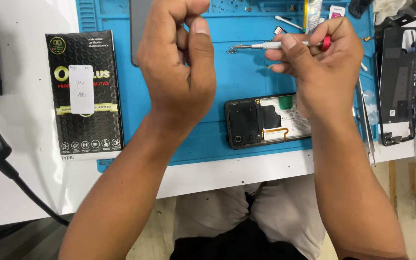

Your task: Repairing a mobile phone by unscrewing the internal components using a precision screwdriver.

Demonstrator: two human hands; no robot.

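Observation:
My right hand (pixel 321 67) grips a slim silver screwdriver with a red cap (pixel 266 45), its tip pointing left over the blue work mat (pixel 239 77). A few tiny screws (pixel 231 50) hang at the tip. My left hand (pixel 179 58) is raised above the mat with fingers curled into a loose fist; whether it pinches anything I cannot tell. An opened phone (pixel 266 121) lies back-up on the mat below my right hand, its inner parts and an orange flex cable showing.
A black retail box with a white label (pixel 84 94) lies left of the mat. A dark phone frame (pixel 398 84), tweezers (pixel 366 118) and other tools sit at the right. A grey slab (pixel 138 29) rests at the mat's top. A black cable (pixel 20 185) crosses the white table's left front.

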